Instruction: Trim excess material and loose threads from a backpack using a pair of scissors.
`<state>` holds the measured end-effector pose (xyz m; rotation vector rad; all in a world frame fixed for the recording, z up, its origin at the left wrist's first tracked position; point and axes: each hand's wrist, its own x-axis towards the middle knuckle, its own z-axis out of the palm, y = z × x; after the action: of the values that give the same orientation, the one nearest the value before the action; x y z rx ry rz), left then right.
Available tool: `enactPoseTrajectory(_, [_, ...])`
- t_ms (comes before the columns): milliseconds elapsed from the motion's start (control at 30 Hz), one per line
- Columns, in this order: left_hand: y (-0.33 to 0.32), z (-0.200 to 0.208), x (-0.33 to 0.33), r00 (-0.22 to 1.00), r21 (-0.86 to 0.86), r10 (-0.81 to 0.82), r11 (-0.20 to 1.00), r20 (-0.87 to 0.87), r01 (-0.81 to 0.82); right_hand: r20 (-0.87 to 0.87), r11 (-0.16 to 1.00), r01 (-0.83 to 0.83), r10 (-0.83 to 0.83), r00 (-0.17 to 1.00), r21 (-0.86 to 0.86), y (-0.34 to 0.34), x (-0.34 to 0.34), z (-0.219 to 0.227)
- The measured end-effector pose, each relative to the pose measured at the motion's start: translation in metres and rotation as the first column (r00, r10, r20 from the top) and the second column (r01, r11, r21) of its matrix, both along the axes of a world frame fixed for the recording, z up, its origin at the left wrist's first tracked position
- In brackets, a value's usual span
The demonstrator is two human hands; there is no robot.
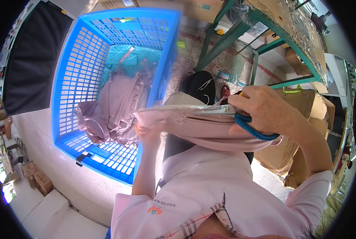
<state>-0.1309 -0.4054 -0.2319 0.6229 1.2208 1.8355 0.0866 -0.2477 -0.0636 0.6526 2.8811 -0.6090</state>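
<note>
A dusty-pink fabric bag [204, 129] with a zipper along its side stretches across in front of my lap. My left hand [145, 130] grips its left end, the fingers partly hidden behind the cloth. My right hand [261, 109] is closed around scissors [254, 129] with blue handles. Their metal blades point left along the bag's upper edge, and I cannot tell whether they are apart. Thin loose threads show near the blades. Left of my left hand, more pink fabric bags [120, 101] lie heaped in a blue plastic crate [170, 59].
Turquoise plastic sheeting [122, 55] lines part of the crate. A green-framed workbench [283, 40] stands ahead on the right. Cardboard boxes [279, 159] stand beside my right arm. At the far left is a black panel [34, 59], with small brown cartons [42, 181] lower down.
</note>
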Motion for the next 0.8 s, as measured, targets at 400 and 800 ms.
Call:
enactPoseTrajectory(400, [0.008,0.031,-0.021,0.978,-0.059,-0.194,0.978,0.077,0.199,-0.036,1.000,-0.014,0.014,0.999,0.014,-0.003,0.001,-0.005])
enactPoseTrajectory(800, [0.011,0.046,-0.016,0.955,-0.080,-0.206,0.970,0.215,0.228,-0.099,1.000,-0.009,0.011,0.995,0.022,-0.005,-0.009,-0.007])
